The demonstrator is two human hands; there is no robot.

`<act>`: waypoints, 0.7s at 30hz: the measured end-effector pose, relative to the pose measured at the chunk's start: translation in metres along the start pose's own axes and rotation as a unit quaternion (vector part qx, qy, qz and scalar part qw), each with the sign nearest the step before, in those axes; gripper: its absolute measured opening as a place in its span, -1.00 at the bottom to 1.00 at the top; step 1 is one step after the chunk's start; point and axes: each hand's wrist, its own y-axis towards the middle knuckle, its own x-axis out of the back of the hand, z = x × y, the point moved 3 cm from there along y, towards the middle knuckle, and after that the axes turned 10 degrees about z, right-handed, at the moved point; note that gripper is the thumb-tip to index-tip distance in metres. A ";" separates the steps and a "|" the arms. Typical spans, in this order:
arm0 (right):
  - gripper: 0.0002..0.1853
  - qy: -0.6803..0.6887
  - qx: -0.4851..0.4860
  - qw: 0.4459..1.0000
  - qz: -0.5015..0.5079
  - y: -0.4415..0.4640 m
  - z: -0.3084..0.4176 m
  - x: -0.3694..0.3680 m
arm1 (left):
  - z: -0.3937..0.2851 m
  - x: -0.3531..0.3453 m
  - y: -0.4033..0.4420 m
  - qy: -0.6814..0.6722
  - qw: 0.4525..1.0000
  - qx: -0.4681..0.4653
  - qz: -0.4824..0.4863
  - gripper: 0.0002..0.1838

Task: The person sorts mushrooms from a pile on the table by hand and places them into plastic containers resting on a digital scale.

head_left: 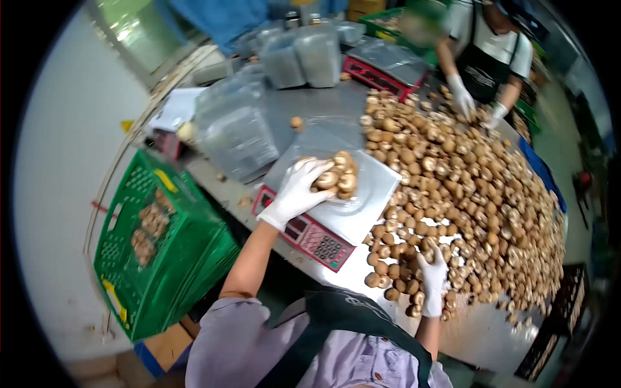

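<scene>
My left hand (301, 191), in a white glove, rests with curled fingers against a cluster of brown mushrooms (341, 176). That cluster lies in a clear plastic tray on the metal plate (372, 208) of a red scale (310, 240). To the right, my gloved right hand (433, 275) is at the near left edge of a large mushroom pile (453, 194). Its thumb and fingers are bent around a mushroom (429, 249), partly hidden by the glove.
A green crate (165, 246) holding packed mushrooms stands at the left. Stacked clear trays (236, 139) lie beyond my left hand. A second red scale (381, 71) stands farther back. Across the pile, a co-worker's gloved hands (460, 97) touch mushrooms.
</scene>
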 end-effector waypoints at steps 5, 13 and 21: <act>-0.49 -0.128 -0.040 0.989 -0.059 0.019 0.020 -0.002 | 0.012 -0.018 0.009 -0.046 0.997 0.037 -0.058 -0.52; -0.43 -0.276 0.041 0.952 -0.122 0.074 0.014 -0.031 | 0.026 0.002 0.009 -0.165 0.979 0.093 -0.070 -0.67; -0.64 -0.233 0.098 0.948 -0.194 0.138 0.050 -0.028 | 0.025 0.004 0.008 0.027 0.996 -0.026 -0.087 -0.62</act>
